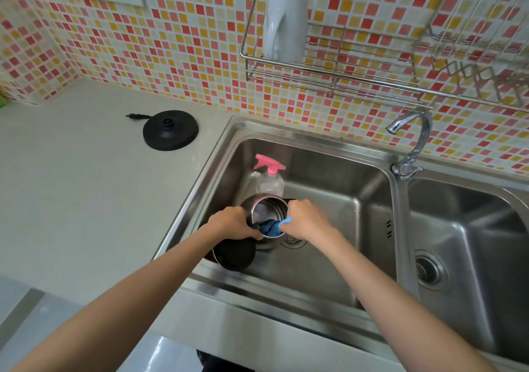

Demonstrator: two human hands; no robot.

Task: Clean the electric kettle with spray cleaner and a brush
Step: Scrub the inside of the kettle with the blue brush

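A steel electric kettle [264, 206] stands open in the left sink basin [329, 199], its black lid [234, 252] hanging open toward me. My left hand [233, 222] grips the kettle's left rim. My right hand [305, 218] holds a blue brush [272, 227] whose head is down inside the kettle's mouth. A clear spray bottle with a pink trigger [270, 171] stands in the basin just behind the kettle.
The kettle's black base [171, 129] with its plug sits on the grey counter [86, 185] to the left. A tap [412, 142] rises between the two basins. On the tiled wall hangs a wire rack [343, 65] holding an upturned white mug [284, 25].
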